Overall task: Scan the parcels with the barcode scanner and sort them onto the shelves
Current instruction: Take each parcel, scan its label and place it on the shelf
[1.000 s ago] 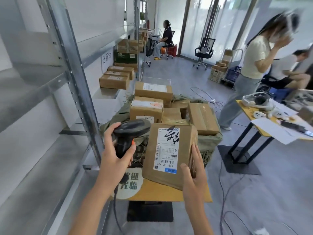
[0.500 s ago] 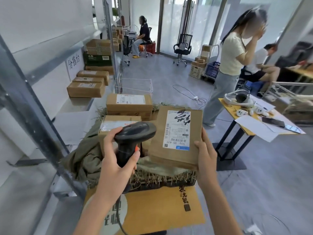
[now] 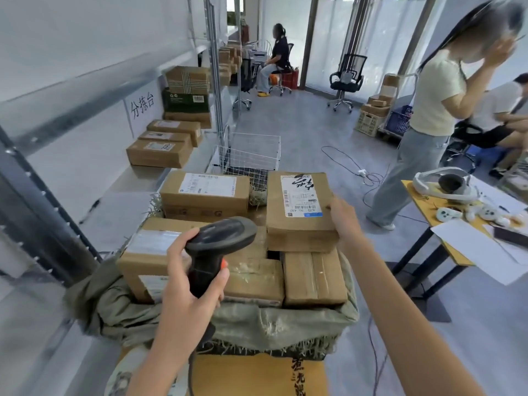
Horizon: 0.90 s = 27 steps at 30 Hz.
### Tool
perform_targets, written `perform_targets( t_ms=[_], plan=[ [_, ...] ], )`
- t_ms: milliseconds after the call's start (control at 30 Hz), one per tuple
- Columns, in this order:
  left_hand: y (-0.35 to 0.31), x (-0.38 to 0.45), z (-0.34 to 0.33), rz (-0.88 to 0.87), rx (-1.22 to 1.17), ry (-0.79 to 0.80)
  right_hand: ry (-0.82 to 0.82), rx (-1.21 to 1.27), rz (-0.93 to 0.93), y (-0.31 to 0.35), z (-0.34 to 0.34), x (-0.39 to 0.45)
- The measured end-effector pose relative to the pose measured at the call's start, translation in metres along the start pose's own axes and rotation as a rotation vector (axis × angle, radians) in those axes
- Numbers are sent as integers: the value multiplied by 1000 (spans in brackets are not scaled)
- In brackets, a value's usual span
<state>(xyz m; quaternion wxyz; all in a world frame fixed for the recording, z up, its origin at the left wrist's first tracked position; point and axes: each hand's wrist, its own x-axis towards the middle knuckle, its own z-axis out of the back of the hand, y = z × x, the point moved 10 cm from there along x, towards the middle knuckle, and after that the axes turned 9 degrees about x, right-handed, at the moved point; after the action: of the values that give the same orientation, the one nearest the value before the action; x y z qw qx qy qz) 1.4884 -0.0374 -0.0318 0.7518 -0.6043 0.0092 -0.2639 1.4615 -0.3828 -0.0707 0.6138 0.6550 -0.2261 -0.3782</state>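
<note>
My left hand point(image 3: 188, 292) grips the handle of a black barcode scanner point(image 3: 217, 247), whose head points right toward the parcels. My right hand point(image 3: 344, 221) holds a brown cardboard parcel point(image 3: 300, 212) by its right edge, label side up, above the pile. The white label carries barcodes and a black scribble. Below lie several more brown parcels point(image 3: 205, 195) in a green sack point(image 3: 257, 324) on a table. To the left runs a grey metal shelf point(image 3: 94, 201) with three sorted parcels point(image 3: 160, 152) farther along.
A white wire basket point(image 3: 251, 155) stands behind the pile. To the right are a standing person point(image 3: 423, 132), a yellow table point(image 3: 445, 247) with a headset and papers, and cables across the floor point(image 3: 357, 170). Other people sit farther back by office chairs.
My right hand has carried the labelled parcel up and away, from tilted toward me to lying flatter over the pile. The scanner stays in my left hand. My view has swung right and forward.
</note>
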Motion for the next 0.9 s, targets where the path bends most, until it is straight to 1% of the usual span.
perform_targets(
  t_ms=[100,167,233,267,333,433,600,700,800,900],
  plan=[
    [2,3,-10,22,11,-39,-4,-293,207,17,-2,7],
    [2,4,-15,35,13,-56,-13,-591,363,32,-10,2],
    [1,5,-19,47,15,-78,-12,-881,571,47,-29,-13],
    [1,6,-21,53,16,-90,6,-993,659,52,-41,-22],
    [0,7,-24,63,18,-108,65,-1133,750,52,-61,-31],
    [-1,8,-28,72,24,-132,152,-1222,731,43,-72,-27],
    [-3,8,-31,82,49,-173,242,-1222,699,46,-67,-17],
    [-4,9,-32,79,59,-187,319,-1293,702,53,-66,-14],
    [-6,8,-31,83,58,-203,402,-1437,769,47,-77,-18],
    [-8,8,-29,82,54,-219,429,-1491,865,35,-85,-26]
  ],
)
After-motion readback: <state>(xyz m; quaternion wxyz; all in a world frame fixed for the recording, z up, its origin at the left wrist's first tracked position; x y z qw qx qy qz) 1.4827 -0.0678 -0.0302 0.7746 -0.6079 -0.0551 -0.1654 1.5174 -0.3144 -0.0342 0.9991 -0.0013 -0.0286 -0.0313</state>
